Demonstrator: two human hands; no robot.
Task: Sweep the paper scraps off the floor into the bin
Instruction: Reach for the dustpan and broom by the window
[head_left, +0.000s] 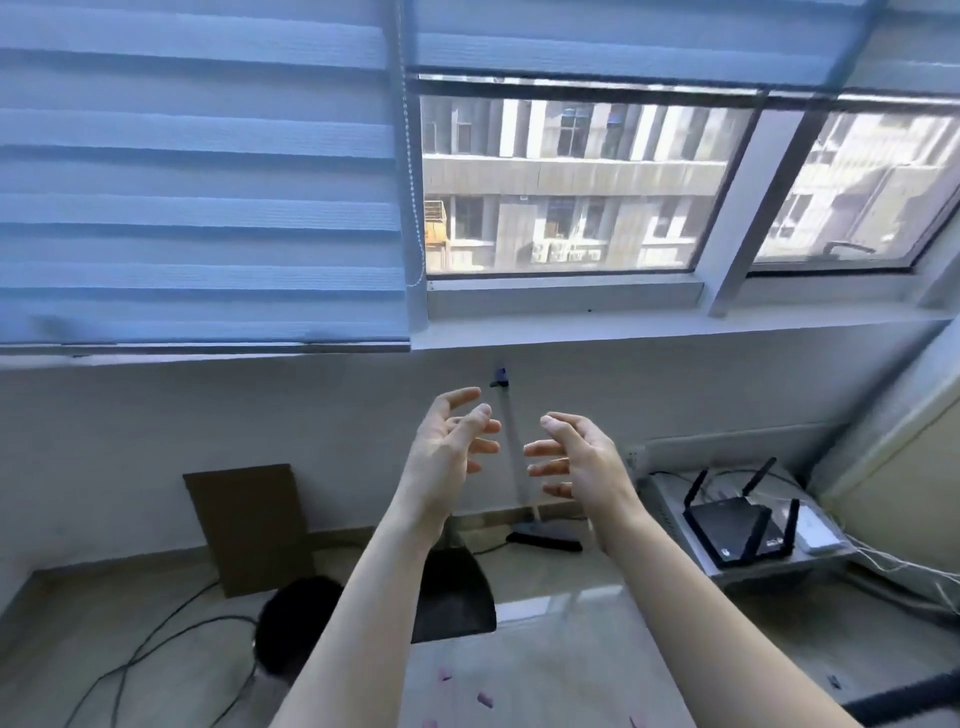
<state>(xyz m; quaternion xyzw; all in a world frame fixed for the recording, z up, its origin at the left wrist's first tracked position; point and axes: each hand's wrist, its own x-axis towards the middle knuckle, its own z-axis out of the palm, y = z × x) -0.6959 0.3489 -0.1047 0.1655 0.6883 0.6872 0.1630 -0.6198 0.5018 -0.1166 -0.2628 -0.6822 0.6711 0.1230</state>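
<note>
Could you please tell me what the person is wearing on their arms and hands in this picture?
Nothing that shows: the left hand and right hand are bare, with no gloves or rings visible. The left forearm and right forearm are bare too; no sleeve, watch or bracelet shows down to the frame's bottom edge.

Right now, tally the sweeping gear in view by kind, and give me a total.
Broom: 1
Dustpan: 1
Bin: 1
Total: 3
</note>
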